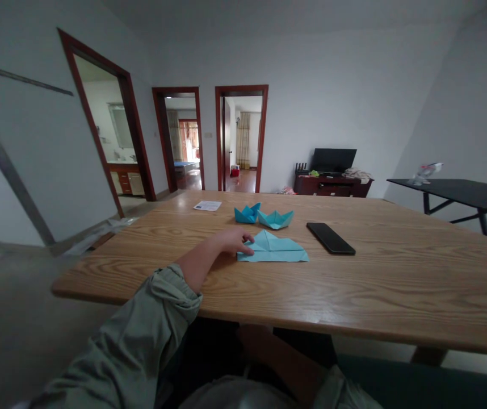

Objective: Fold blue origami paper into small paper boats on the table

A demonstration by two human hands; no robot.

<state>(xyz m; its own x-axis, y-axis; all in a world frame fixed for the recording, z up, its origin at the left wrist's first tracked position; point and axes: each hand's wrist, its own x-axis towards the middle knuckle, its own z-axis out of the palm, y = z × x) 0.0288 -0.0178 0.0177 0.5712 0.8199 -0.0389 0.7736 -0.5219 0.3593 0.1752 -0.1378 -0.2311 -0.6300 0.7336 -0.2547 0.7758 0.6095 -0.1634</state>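
Observation:
At the left end of a folded light-blue sheet of paper [273,248] is my left hand [232,241]. Its visible fingers are apart and rest against the paper. The sheet lies on the wooden table, with a raised peak along its far side and a long straight near edge. Just beyond it stand two folded paper boats, a darker blue one [247,213] and a light-blue one [276,219], side by side. Below the table's front edge, in shadow, is my right hand [252,336]; its fingers cannot be made out.
A black phone [331,238] lies right of the paper on the wooden table [397,272]. A white printed card [208,205] is at the far left. Behind stand a black table [469,192] and a cabinet [332,186] with a screen [334,161].

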